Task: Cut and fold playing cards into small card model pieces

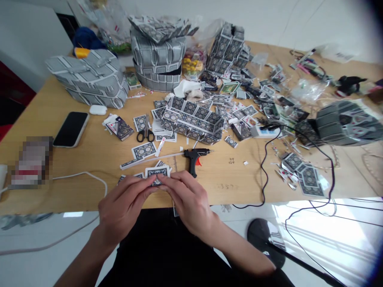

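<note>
Both my left hand (124, 203) and my right hand (188, 197) pinch the near edge of one patterned playing card (157, 171) at the front of the table. Their thumbs and fingertips meet near its middle. More cards lie partly hidden under and beside my hands. Just beyond my right hand lies a black glue gun (193, 156) with a red trigger, a long pale glue stick (158, 158) reaching left from it. A single playing card (144, 150) and black-handled scissors (145, 133) are farther up. Behind them stands an open box-like piece built of folded cards (193, 121).
Woven card structures (89, 77) stand at the back left, with another (348, 121) at the right. A phone (71, 129) and a white earbud case (98, 110) lie left. A black cable (265, 171) runs from a power strip (265, 131) over the front edge. Loose cards are scattered right.
</note>
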The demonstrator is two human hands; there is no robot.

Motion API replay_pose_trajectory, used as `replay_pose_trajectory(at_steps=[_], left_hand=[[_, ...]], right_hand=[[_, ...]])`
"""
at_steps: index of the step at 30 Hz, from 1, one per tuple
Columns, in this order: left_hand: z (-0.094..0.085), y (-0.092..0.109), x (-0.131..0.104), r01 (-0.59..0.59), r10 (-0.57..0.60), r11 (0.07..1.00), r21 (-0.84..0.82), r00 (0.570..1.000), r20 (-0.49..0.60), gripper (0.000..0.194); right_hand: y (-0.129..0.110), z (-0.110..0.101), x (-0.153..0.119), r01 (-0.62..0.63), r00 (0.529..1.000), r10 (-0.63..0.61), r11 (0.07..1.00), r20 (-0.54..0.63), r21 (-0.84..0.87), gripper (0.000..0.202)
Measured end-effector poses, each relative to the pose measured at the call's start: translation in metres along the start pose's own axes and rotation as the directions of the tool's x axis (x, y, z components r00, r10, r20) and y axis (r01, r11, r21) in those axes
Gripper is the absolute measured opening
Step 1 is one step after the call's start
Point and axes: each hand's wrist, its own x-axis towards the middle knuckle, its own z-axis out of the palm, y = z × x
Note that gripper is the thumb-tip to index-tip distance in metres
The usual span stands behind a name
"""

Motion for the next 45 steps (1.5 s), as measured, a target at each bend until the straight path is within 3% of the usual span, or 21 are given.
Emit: replay_pose_trajectory(at_steps=[16, 29, 40, 45], left_hand=[[0.001, 0.005, 0.002, 0.007, -0.007, 0.999, 0.039, 1.0, -0.005, 0.033], [0.002, 0.006, 0.008, -0.055, 0.058, 0.996, 0.064, 0.997, -0.041, 0.021], [0.005, 0.008, 0.006, -0.038, 0.04, 0.999, 0.031, 0.997, -0.063, 0.021], [0.005, 0.006, 0.004, 0.031, -0.033, 0.999, -0.036, 0.998, -0.046, 0.02]], right_hand=[[-0.004, 0.003, -0.004, -0.068, 0.998, 0.068, 0.998, -0.013, 0.013, 0.043], [-0.011, 0.004, -0.002, -0.068, 0.995, 0.06, 0.993, -0.082, -0.095, 0.029], [-0.009, 0.005, 0.0, 0.021, 0.994, -0.027, 0.998, -0.105, -0.055, 0.028], [-0.009, 0.005, 0.0, 0.01, 0.996, -0.013, 0.999, -0.09, -0.032, 0.025]])
